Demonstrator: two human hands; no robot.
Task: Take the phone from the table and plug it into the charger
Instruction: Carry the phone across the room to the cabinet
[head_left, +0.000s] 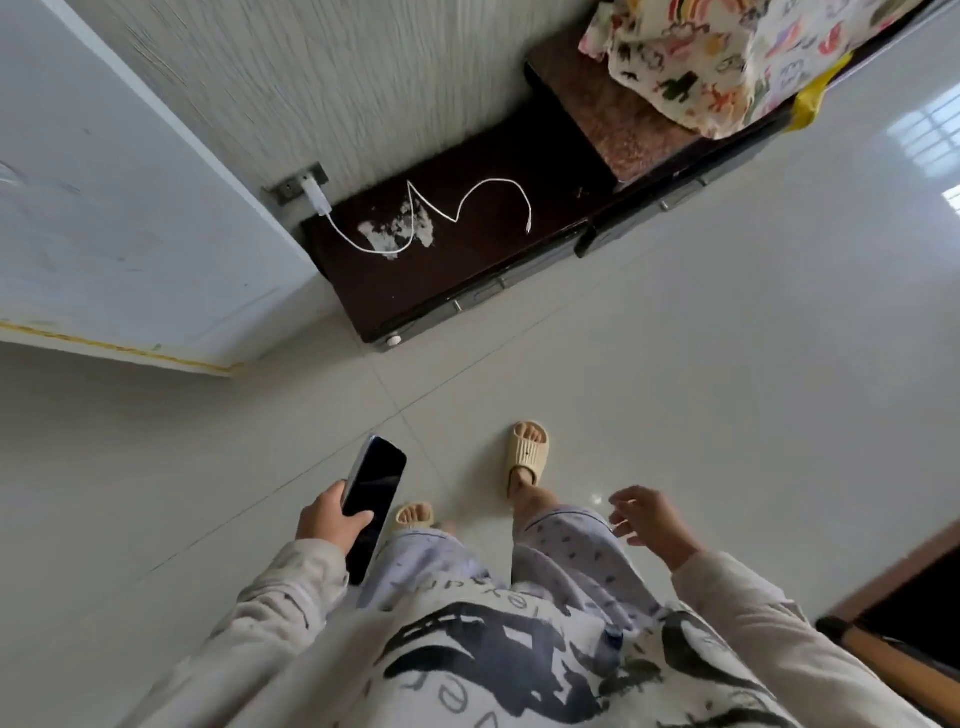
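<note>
The left hand (326, 519) is gripping the dark phone (372, 506), fingers wrapped around it. The right hand (649, 517) is hanging spread, holding nothing. The charger cable (470, 205) is lying along the cabinet (498, 260) top.

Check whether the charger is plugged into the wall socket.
Plugged in. The white charger sits in the wall socket, its cable snaking loose across the dark cabinet top, free end connected to nothing.

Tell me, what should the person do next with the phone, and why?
Probably step closer to the cabinet. The left hand already holds the phone, but the cable lies out of reach on the cabinet top, its plug end loose. The right hand is open and free to pick up that end.
</note>
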